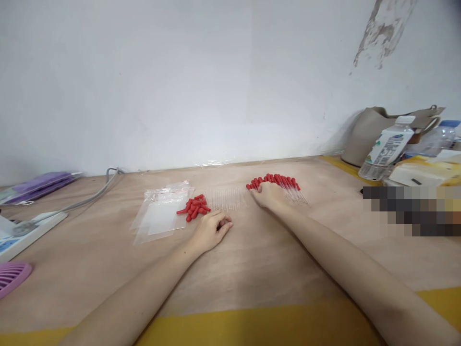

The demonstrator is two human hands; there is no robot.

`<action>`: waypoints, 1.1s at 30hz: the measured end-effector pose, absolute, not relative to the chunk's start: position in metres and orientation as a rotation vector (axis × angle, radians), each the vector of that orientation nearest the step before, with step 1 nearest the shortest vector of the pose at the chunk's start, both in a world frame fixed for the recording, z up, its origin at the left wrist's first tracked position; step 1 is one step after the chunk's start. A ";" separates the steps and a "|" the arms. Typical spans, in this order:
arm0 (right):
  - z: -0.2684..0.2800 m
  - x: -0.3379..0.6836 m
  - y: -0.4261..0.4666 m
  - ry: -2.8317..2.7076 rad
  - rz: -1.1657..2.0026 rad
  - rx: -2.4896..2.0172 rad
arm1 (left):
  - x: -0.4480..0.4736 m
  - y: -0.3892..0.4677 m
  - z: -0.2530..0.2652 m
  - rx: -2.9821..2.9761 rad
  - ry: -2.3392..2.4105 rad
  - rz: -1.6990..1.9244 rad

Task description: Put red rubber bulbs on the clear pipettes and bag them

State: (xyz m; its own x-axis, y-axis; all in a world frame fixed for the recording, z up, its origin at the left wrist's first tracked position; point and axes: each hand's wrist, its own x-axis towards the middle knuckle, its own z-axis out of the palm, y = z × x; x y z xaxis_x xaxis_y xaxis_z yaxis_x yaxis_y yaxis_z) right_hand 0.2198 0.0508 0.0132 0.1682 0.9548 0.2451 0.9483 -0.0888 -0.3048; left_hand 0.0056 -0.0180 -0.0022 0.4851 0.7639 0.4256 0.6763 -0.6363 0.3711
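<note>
My left hand (pixel 212 230) rests on the table with its fingers loosely curled, thumb and fingertips apart, and nothing visible in it. Just beyond it lies a small pile of red rubber bulbs (pixel 194 207). A row of thin clear glass tubes (pixel 225 198) lies between my two hands. My right hand (pixel 270 194) reaches to the left end of a row of droppers (pixel 288 185), glass tubes with red bulbs fitted on. Its fingers are bent and closed around a dropper at that end, with a red bulb showing by the fingertips; the hand covers most of its tube.
Clear zip bags (pixel 158 214) lie left of the bulbs. A power strip (pixel 39 230) with a grey cable, a purple packet (pixel 46 185) and a pink slatted object (pixel 12 278) are farther left. At right stand a plastic bottle (pixel 387 149) and a beige bag (pixel 363 132).
</note>
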 end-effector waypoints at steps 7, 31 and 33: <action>0.017 0.183 0.055 -1.959 0.028 -2.042 | 0.005 -0.018 -0.003 2.584 1.247 0.865; -0.017 0.241 -0.004 -1.990 0.082 -1.339 | -0.085 0.027 0.024 2.322 1.946 1.095; -0.018 0.241 -0.004 -1.989 0.100 -1.341 | -0.083 0.030 0.020 2.300 1.929 1.076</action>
